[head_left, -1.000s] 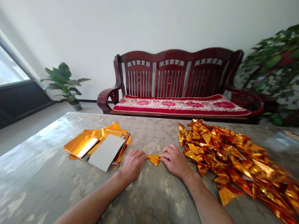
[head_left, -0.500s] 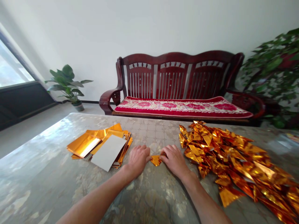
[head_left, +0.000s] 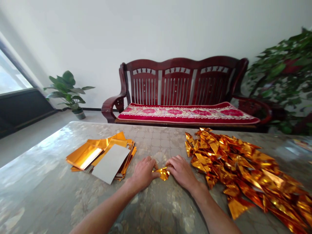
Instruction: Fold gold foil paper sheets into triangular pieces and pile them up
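Note:
A small folded piece of gold foil paper [head_left: 164,174] is held between my two hands, just above or on the table. My left hand [head_left: 144,171] pinches its left end between thumb and fingers. On the other side, my right hand [head_left: 180,169] grips the right end with thumb and curled fingers. To the left lies a stack of flat gold foil sheets [head_left: 85,155], with one sheet [head_left: 111,163] on top turned grey side up. Folded gold foil pieces [head_left: 234,162] form a large heap right of my right hand.
The table [head_left: 53,191] has a shiny patterned cover. Beyond its far edge stands a dark red wooden bench [head_left: 175,81] with a floral cushion. A clear plastic bag [head_left: 296,146] lies at the right, and potted plants [head_left: 70,89] stand on both sides.
The foil piece has changed from a neat fan-like shape, narrow side down, to a more twisted, tilted one. My hands stay on its two ends. The whole view has shifted slightly.

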`<state>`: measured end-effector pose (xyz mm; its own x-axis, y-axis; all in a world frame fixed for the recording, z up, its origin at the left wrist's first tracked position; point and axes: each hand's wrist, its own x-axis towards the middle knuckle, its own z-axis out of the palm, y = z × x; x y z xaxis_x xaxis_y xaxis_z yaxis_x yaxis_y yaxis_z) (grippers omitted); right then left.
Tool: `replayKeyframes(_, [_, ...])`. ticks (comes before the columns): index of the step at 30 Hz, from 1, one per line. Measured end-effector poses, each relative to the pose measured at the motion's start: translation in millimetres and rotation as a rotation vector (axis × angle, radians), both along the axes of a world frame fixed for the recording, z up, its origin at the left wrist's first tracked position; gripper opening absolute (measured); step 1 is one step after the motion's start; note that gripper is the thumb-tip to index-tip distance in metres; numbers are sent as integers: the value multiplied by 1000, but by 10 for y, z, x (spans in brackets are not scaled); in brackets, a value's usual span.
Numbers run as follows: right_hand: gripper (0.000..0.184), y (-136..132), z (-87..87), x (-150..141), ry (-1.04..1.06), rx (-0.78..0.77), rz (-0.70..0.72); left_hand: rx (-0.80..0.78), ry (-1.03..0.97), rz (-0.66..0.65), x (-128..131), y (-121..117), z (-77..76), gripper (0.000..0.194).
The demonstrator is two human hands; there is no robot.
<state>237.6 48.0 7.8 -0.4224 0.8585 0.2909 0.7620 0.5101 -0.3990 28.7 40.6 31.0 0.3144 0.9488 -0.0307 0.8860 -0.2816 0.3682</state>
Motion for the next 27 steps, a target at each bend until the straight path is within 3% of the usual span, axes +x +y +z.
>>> replayKeyframes(6, [13,3,16,35,92,118,-6,-9,-227,103,42,57,-114,6])
replayKeyframes(12, [12,-64,56,-23,194,307,2,26,-714,267,106,155,-241,6])
replayKeyframes(16, [13,-135,90,-77,252,465,5,-87,-1128,211,117,167,-310,11])
replayKeyframes(21, [12,-243,121,-211,235,559,27,-329,-1528,142,142,119,-283,26])
replayKeyframes(24, [10,-328,144,-331,235,554,63,-487,-1763,111,186,92,-244,35])
replayKeyframes(27, [24,-394,166,-393,306,449,175,-660,-1953,109,196,73,-197,34])
